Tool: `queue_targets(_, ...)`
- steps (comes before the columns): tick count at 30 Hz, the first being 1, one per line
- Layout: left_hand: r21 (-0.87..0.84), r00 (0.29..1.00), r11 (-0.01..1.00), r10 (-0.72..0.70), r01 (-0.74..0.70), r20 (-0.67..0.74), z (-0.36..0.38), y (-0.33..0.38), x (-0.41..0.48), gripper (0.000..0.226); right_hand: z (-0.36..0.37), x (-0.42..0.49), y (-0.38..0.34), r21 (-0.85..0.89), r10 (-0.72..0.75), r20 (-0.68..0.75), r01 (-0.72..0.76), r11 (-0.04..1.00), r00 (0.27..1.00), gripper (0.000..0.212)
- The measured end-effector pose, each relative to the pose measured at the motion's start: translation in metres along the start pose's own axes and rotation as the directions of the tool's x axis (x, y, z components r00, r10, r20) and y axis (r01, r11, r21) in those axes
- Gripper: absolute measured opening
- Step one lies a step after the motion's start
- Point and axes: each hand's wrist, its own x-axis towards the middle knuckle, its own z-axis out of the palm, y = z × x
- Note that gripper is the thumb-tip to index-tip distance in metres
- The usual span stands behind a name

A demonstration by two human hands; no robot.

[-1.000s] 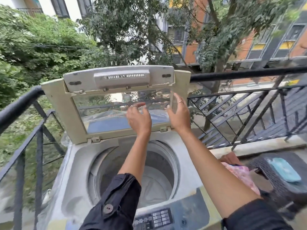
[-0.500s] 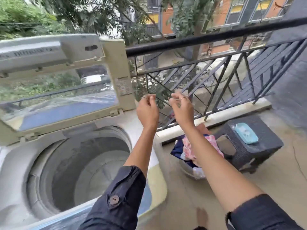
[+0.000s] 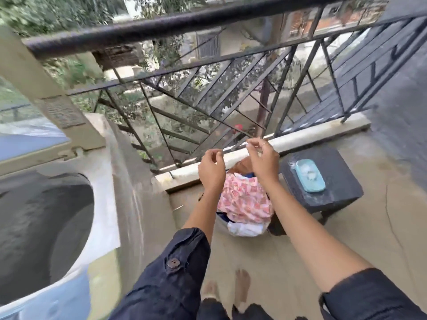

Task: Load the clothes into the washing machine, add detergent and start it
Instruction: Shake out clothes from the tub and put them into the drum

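Observation:
The top-loading washing machine (image 3: 120, 195) stands at the left with its lid (image 3: 25, 72) raised and its drum (image 3: 39, 225) empty. On the floor to its right lies a pile of clothes (image 3: 245, 202), a pink patterned piece on top, with white and dark blue pieces under it. My left hand (image 3: 211, 168) and my right hand (image 3: 262, 158) hover above that pile, side by side, fingers loosely curled, holding nothing. Both are apart from the clothes and from the machine.
A dark low stool (image 3: 323, 181) stands right of the clothes with a light blue container (image 3: 310, 175) on it. A black metal railing (image 3: 208, 72) runs along the balcony's stone kerb (image 3: 288, 144). My bare feet (image 3: 231, 289) stand on the concrete floor (image 3: 277, 262).
My hands have let go of the raised lid and moved right and down to above the clothes pile. The view has swung from the machine towards the floor.

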Motion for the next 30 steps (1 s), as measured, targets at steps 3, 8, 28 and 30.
queue_targets(3, 0.054, 0.999, 0.999, -0.004, 0.002, 0.047, 0.027, -0.02, 0.009, 0.02, 0.0, 0.013, 0.045, 0.009, 0.106, 0.003, -0.106, 0.994, 0.994, 0.018)
queue_targets(8, 0.198, 0.991, 0.98, -0.057, 0.032, 0.122, 0.075, -0.077, 0.037, 0.023, 0.019, 0.026, 0.13, 0.003, 0.238, 0.007, -0.238, 0.971, 0.971, 0.018)
queue_targets(28, 0.408, 0.861, 0.885, -0.377, 0.226, 0.341, 0.245, -0.308, 0.11, 0.08, 0.146, 0.032, 0.408, -0.307, 0.62, -0.051, -0.603, 0.736, 0.783, 0.073)
queue_targets(30, 0.345, 0.894, 0.918, -0.31, 0.194, 0.323, 0.244, -0.304, 0.103, 0.068, 0.144, 0.036, 0.402, -0.284, 0.631, -0.067, -0.621, 0.731, 0.773, 0.059)
